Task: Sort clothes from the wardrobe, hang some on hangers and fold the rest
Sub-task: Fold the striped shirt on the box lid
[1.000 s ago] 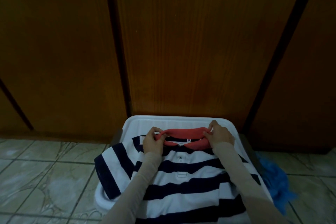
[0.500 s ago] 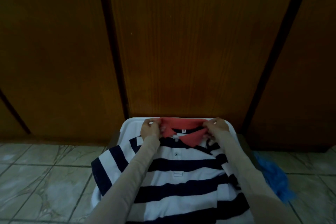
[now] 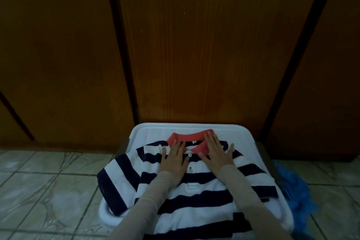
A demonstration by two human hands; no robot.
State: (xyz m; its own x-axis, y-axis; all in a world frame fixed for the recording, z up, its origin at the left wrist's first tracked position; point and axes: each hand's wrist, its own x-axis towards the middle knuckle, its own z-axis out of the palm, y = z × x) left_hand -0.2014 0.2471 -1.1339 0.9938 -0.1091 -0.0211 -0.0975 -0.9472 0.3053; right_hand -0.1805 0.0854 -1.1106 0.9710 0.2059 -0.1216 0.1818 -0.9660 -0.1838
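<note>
A navy-and-white striped polo shirt (image 3: 196,197) with a red collar (image 3: 187,136) lies front up, spread over a white plastic lid (image 3: 150,130) on the floor. My left hand (image 3: 173,159) lies flat on the shirt just left of the button placket, fingers straight, fingertips touching the collar's left side. Flat on the right side of the chest, my right hand (image 3: 217,154) has its fingers spread and partly covers the collar's right flap. The shirt's left sleeve hangs over the lid's left edge.
Closed brown wooden wardrobe doors (image 3: 194,45) stand directly behind the lid. A crumpled blue cloth (image 3: 296,191) lies on the tiled floor (image 3: 44,181) to the right of the lid.
Both hands let go of the red collar, which they were pinching at its ends, and now lie flat on the shirt's chest. The collar rests folded down on the lid.
</note>
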